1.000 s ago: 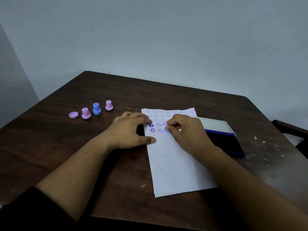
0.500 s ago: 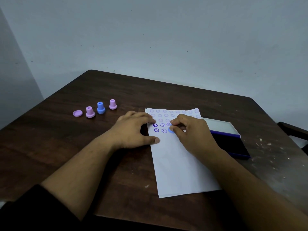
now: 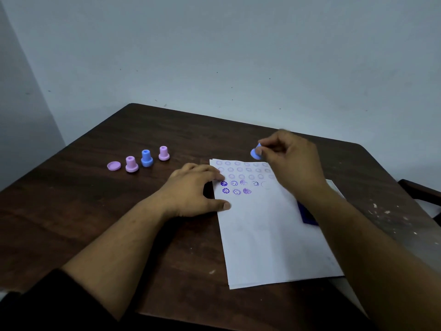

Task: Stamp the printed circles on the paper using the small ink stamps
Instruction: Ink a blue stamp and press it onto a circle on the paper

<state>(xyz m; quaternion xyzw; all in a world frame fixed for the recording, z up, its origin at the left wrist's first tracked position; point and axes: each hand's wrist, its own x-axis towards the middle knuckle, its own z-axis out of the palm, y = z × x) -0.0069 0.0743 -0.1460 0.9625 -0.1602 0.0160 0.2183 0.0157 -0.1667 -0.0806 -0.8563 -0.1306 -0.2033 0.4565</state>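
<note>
Above the paper [image 3: 267,225], blue stamp [image 3: 255,153] in right hand [image 3: 293,161]

dim, bluish cast | soft shadows, no glare | right hand [image 3: 290,158] prob motion-blurred | edges wide-angle warped

A dark sleeve [image 3: 35,304] (pushed up) covers the left upper forearm; both hands bare.

The dark brown wood-grain table [image 3: 95,211] is carrying a white paper [image 3: 269,235] showing rows of pale purple circles [image 3: 241,170] and darker purple stamped faces [image 3: 235,187]. Two pink stamps [image 3: 131,164] are flanking a blue one [image 3: 146,158], beside a pink cap [image 3: 113,166].
</note>
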